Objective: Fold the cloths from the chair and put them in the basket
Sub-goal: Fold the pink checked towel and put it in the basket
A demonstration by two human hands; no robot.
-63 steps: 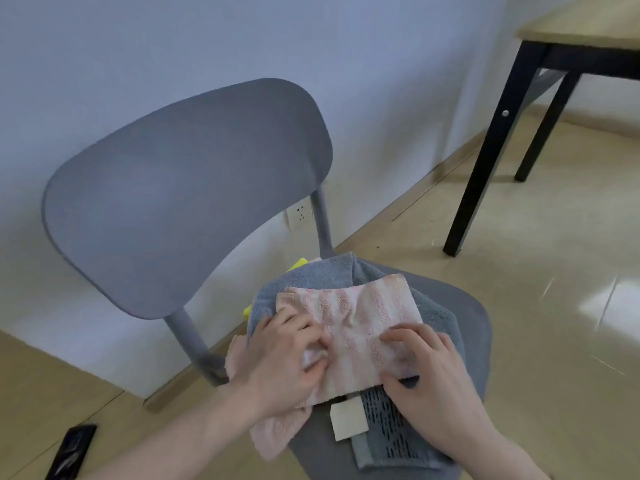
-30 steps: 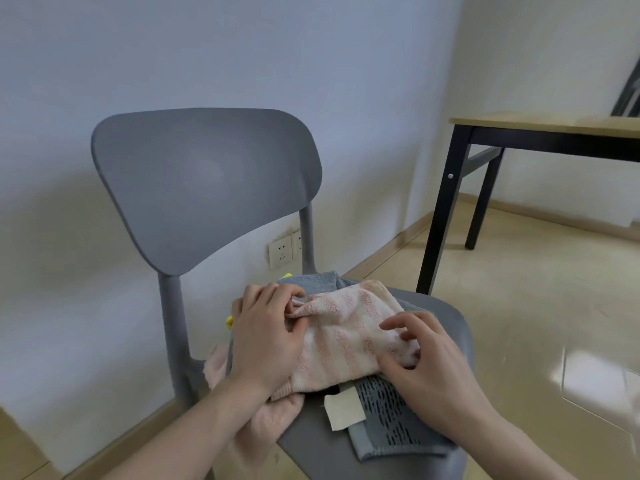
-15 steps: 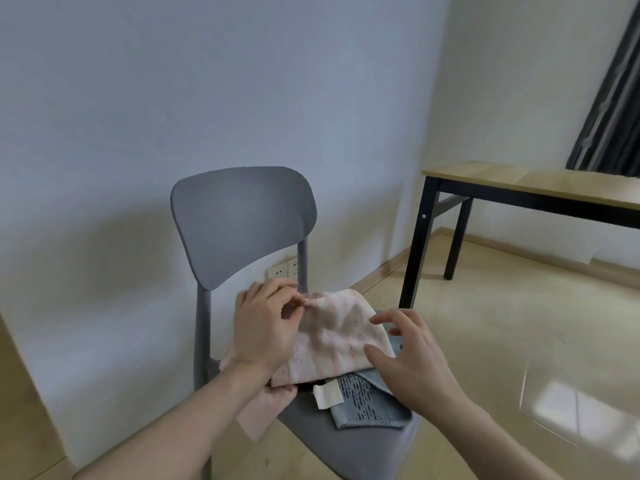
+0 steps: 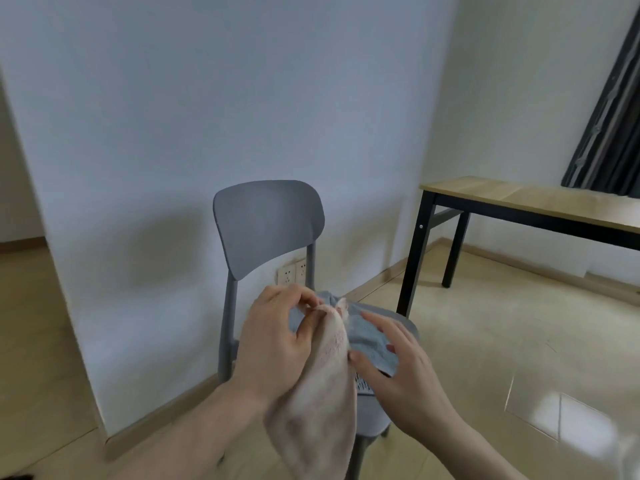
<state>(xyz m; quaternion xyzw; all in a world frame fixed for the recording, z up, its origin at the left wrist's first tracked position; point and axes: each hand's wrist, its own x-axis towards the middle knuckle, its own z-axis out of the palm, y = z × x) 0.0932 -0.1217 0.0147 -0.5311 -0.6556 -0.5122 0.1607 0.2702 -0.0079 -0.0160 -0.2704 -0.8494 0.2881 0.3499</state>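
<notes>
Above the chair (image 4: 270, 230), pink cloth (image 4: 322, 403) is pinched at its top edge by left hand (image 4: 277, 341); right hand (image 4: 398, 368) is spread, empty. Folding step judged underway; basket unseen, must be located next.

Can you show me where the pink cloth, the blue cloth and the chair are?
pink cloth (image 4: 322, 403), head view, on the part hanging below the left hand.
blue cloth (image 4: 367, 336), head view, on its flat top, lying on the seat.
chair (image 4: 266, 226), head view, on the middle of the grey backrest.

Left hand (image 4: 277, 341) pinching with curled fingers, right hand (image 4: 398, 368) spread open.
</notes>
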